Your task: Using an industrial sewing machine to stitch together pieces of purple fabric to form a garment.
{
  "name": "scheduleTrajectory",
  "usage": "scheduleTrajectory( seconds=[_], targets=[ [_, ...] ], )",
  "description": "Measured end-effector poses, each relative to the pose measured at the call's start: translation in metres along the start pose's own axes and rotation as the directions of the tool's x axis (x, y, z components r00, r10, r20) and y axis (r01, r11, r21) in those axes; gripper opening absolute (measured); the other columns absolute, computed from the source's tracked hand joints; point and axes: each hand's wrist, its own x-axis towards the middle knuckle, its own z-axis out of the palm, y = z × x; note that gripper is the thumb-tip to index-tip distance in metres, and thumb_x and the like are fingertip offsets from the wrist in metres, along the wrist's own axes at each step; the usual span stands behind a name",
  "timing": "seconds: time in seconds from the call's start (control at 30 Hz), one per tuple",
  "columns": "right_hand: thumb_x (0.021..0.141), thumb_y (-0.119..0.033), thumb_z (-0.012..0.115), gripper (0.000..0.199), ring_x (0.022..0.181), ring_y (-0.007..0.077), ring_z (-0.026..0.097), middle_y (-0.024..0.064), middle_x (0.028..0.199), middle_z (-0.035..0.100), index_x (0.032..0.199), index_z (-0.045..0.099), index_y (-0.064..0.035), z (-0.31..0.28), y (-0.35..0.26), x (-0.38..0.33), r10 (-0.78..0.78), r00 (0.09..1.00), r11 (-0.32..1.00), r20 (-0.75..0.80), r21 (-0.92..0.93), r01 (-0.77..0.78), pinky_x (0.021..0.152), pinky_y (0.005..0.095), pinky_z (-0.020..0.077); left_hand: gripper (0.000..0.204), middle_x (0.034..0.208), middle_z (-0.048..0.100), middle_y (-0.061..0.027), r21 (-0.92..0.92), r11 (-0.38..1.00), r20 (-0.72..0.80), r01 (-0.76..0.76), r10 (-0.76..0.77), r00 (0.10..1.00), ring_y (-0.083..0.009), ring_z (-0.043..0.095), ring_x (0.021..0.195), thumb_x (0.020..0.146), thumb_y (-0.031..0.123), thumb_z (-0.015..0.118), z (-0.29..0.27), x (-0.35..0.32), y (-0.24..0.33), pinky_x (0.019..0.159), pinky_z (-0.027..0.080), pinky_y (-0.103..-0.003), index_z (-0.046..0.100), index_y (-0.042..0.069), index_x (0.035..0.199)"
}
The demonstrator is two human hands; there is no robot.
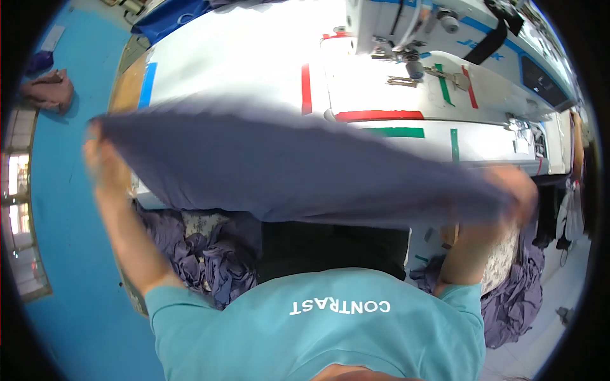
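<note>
While we stretch the grey-blue cloth between both hands, the left hand and right hand each keep a closed grip on one end (both blurred), above the counter; next comes laying it flat beneath the sewing machine.

A white sewing machine stands on the white worktop — red and green tape strips just before it, a pink cloth far left on the blue floor.
</note>
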Motion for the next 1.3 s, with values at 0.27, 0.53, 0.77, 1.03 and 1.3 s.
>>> scheduleTrajectory(
  seconds=[0.27,0.53,0.77,1.03,1.3],
  targets=[
    [0.085,-0.001,0.057,0.016,0.079,0.008,0.057,0.0038,0.086,0.064,0.1,0.062,0.0058,0.066,0.0,0.031,0.038,0.923,0.891,0.383,0.406,-0.205,0.072,0.0227,0.047,0.026,0.091,0.068,-0.0051,0.779,0.619,-0.057,-0.103,0.233,0.971,-0.0169,0.063,0.087,0.095,0.029,0.064,-0.086,0.058,-0.001,0.082,0.051,-0.029,0.067,0.003,0.097],
    [0.086,0.0,0.058,0.012,0.067,0.0049,0.054,0.0037,0.073,0.064,0.095,0.065,0.0031,0.089,0.016,0.036,0.061,0.957,0.965,0.283,0.23,-0.129,0.062,0.0226,0.0457,0.035,0.124,0.064,-0.0111,0.31,0.716,0.614,-0.626,0.352,0.707,-0.0217,0.057,0.12,0.093,0.007,0.061,0.277,-0.115,-0.025,0.104,0.043,-0.035,0.059,0.002,0.127],
    [0.085,0.001,0.058,0.015,0.07,0.0054,0.058,0.0065,0.078,0.066,0.098,0.065,0.0034,0.083,0.011,0.037,0.152,0.936,0.943,0.317,0.239,-0.233,0.062,0.0235,0.0491,0.026,0.082,0.067,-0.0131,0.261,0.828,0.847,-0.496,0.05,0.53,-0.0261,0.067,0.073,0.085,0.021,0.075,0.356,-0.177,-0.013,0.065,0.051,-0.034,0.063,0.003,0.1],
    [0.084,-0.002,0.06,0.017,0.078,0.012,0.069,0.0107,0.086,0.071,0.1,0.066,0.0038,0.081,-0.002,0.04,0.189,0.919,0.954,0.347,0.159,-0.256,0.071,0.0267,0.0571,0.017,0.08,0.067,-0.0098,0.234,0.905,0.862,-0.354,-0.024,0.507,-0.0143,0.063,0.066,0.086,0.014,0.074,0.347,-0.168,-0.016,0.059,0.048,-0.026,0.067,0.002,0.095],
    [0.085,-0.001,0.061,0.014,0.077,0.0083,0.065,0.0065,0.086,0.069,0.098,0.064,0.0041,0.082,0.002,0.04,0.157,0.927,0.939,0.34,0.239,-0.246,0.068,0.0233,0.0536,0.013,0.075,0.065,-0.006,0.188,0.947,0.86,-0.26,-0.031,0.51,-0.0097,0.058,0.062,0.087,0.011,0.071,0.349,-0.172,-0.017,0.058,0.047,-0.024,0.067,0.0,0.094]
  ],
)
